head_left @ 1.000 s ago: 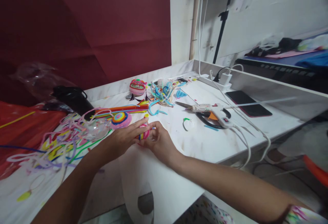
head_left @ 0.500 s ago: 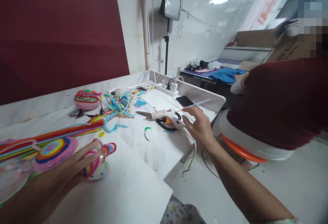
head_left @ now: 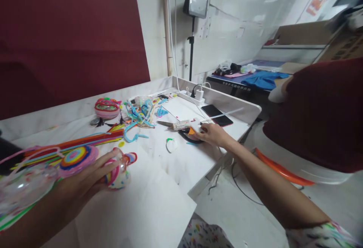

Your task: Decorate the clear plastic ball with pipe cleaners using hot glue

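At the lower left, my left hand (head_left: 90,170) is closed around a clear plastic ball (head_left: 120,178) with coloured flecks, a pink fuzzy band and a small striped disc (head_left: 131,158) sticking out. My right hand (head_left: 214,135) has its fingers round the handle of a white glue gun (head_left: 183,125), whose long glue stick (head_left: 231,113) juts out behind. The handle is mostly hidden by the fingers. Scissors with black and orange handles (head_left: 187,137) lie beneath the glue gun. A pink disc with rainbow rings (head_left: 76,159) rests beside my left wrist.
Pipe cleaners (head_left: 93,142) lie at the left, with a tangle of blue ones (head_left: 141,111) farther back. A decorated pink ball (head_left: 107,108) sits near the wall. A phone (head_left: 217,114) and a power strip (head_left: 195,99) are at the right edge. A person in a dark red top (head_left: 314,115) is close by.
My right hand has come down and closed on the glue gun's handle; before, its fingers hovered apart above it. My left hand keeps hold of the ball. The view has shifted slightly.
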Demonstrator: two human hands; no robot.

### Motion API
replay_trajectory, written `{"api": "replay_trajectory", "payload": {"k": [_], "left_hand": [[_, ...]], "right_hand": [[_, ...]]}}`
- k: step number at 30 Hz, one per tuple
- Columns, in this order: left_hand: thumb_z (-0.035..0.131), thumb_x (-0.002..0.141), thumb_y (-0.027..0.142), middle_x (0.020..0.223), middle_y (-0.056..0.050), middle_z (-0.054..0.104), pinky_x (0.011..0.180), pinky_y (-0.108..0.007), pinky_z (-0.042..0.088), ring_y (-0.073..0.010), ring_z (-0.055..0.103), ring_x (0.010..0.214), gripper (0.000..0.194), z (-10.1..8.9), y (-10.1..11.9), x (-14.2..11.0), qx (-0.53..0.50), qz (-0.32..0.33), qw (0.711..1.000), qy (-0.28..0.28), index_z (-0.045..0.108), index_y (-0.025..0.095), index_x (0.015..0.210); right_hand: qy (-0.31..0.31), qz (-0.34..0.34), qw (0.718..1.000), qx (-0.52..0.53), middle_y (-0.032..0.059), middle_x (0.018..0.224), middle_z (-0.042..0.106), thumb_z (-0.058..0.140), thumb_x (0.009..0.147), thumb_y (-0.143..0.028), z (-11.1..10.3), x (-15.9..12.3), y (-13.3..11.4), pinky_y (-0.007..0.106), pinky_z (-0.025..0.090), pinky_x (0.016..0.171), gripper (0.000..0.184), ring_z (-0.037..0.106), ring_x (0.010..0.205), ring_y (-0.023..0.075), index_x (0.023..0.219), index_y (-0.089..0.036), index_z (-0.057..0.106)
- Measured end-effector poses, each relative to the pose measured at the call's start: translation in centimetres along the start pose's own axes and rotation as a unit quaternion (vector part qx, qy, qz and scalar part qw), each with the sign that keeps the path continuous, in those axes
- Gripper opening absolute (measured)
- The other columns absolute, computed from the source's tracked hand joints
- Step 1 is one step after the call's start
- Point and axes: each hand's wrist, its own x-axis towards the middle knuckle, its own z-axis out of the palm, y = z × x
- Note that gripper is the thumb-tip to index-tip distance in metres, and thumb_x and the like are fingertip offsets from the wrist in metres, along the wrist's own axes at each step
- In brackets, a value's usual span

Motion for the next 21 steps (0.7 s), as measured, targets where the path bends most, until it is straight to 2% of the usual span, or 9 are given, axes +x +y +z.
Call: {"api": "replay_trajectory", "payload": {"k": [3, 5, 6, 8, 11, 13, 16, 19, 21], "left_hand": [[0.046, 0.096, 0.028, 0.148, 0.004, 0.049, 0.091, -0.033, 0.056, -0.0213, 0.056, 0.126, 0.050, -0.5, 0.3, -0.3, 0.035, 0.024, 0.999, -0.034, 0.036, 0.042, 0.143], [0.048, 0.095, 0.023, 0.150, -0.002, 0.045, 0.094, -0.033, 0.054, -0.0218, 0.053, 0.129, 0.053, -0.9, 0.7, -0.4, 0.065, 0.027, 0.995, -0.066, 0.033, 0.036, 0.145], [0.047, 0.096, 0.020, 0.151, -0.005, 0.044, 0.098, -0.034, 0.052, -0.0223, 0.050, 0.132, 0.054, -1.1, 0.9, -0.5, 0.071, 0.035, 0.993, -0.082, 0.032, 0.033, 0.145], [0.048, 0.095, 0.020, 0.151, -0.008, 0.044, 0.105, -0.035, 0.046, -0.0230, 0.046, 0.135, 0.052, -1.4, 1.3, -0.4, 0.080, 0.019, 0.992, -0.096, 0.034, 0.029, 0.144], [0.047, 0.095, 0.019, 0.150, -0.008, 0.045, 0.107, -0.034, 0.044, -0.0225, 0.044, 0.137, 0.049, -1.7, 1.8, -0.1, 0.079, 0.005, 0.990, -0.116, 0.036, 0.028, 0.142], [0.047, 0.096, 0.019, 0.150, -0.009, 0.045, 0.107, -0.034, 0.044, -0.0216, 0.044, 0.137, 0.049, -1.8, 2.1, 0.1, 0.081, 0.006, 0.989, -0.121, 0.036, 0.027, 0.142], [0.048, 0.095, 0.019, 0.149, -0.009, 0.046, 0.107, -0.034, 0.044, -0.0219, 0.043, 0.137, 0.051, -1.8, 2.2, 0.3, 0.089, 0.000, 0.988, -0.124, 0.034, 0.027, 0.144], [0.048, 0.095, 0.017, 0.149, -0.009, 0.046, 0.106, -0.035, 0.046, -0.0225, 0.043, 0.137, 0.054, -1.8, 2.2, 0.4, 0.086, 0.006, 0.989, -0.120, 0.031, 0.028, 0.145], [0.048, 0.094, 0.015, 0.149, -0.010, 0.046, 0.104, -0.036, 0.047, -0.0220, 0.044, 0.136, 0.054, -1.8, 2.2, 0.5, 0.079, 0.018, 0.990, -0.112, 0.031, 0.029, 0.144]], "right_hand": [[0.034, 0.007, 0.994, 0.107, 0.0053, 0.067, 0.062, 0.063, 0.074, -0.040, 0.0, -0.3, 0.2, 0.030, 0.034, 0.057, 0.023, 0.055, 0.064, 0.0192, 0.066, -0.020, 0.059], [0.057, 0.035, 0.967, 0.244, 0.0050, 0.067, 0.061, 0.068, 0.069, -0.039, 0.1, -1.1, 0.1, 0.031, 0.034, 0.055, 0.021, 0.053, 0.061, 0.0180, 0.069, -0.019, 0.061], [0.040, 0.048, 0.942, 0.331, 0.0050, 0.069, 0.061, 0.070, 0.069, -0.039, 0.1, -1.7, -0.1, 0.030, 0.034, 0.052, 0.023, 0.051, 0.059, 0.0165, 0.075, -0.018, 0.064], [-0.011, 0.065, 0.868, 0.491, 0.0026, 0.063, 0.056, 0.073, 0.067, -0.037, 0.0, -3.0, -0.8, 0.029, 0.031, 0.048, 0.022, 0.044, 0.051, 0.0120, 0.075, -0.019, 0.064], [-0.077, 0.053, 0.749, 0.656, 0.0012, 0.065, 0.057, 0.082, 0.060, -0.029, -0.5, -5.2, -2.3, 0.025, 0.039, 0.051, 0.028, 0.049, 0.058, 0.0120, 0.079, -0.018, 0.065], [-0.116, 0.043, 0.693, 0.710, 0.0010, 0.068, 0.059, 0.086, 0.054, -0.027, -0.7, -6.6, -3.4, 0.022, 0.044, 0.054, 0.036, 0.052, 0.062, 0.0129, 0.084, -0.019, 0.067], [-0.194, 0.020, 0.641, 0.743, 0.0018, 0.068, 0.061, 0.086, 0.053, -0.024, -0.7, -7.9, -4.7, 0.021, 0.047, 0.058, 0.033, 0.056, 0.065, 0.0138, 0.079, -0.019, 0.067], [-0.244, -0.004, 0.606, 0.757, 0.0020, 0.069, 0.062, 0.083, 0.060, -0.023, -0.1, -8.7, -5.6, 0.022, 0.046, 0.058, 0.031, 0.055, 0.063, 0.0132, 0.088, -0.020, 0.067], [-0.258, -0.008, 0.599, 0.758, 0.0015, 0.066, 0.061, 0.078, 0.069, -0.027, 0.4, -9.1, -6.1, 0.022, 0.044, 0.056, 0.027, 0.053, 0.059, 0.0120, 0.093, -0.020, 0.066]]}}
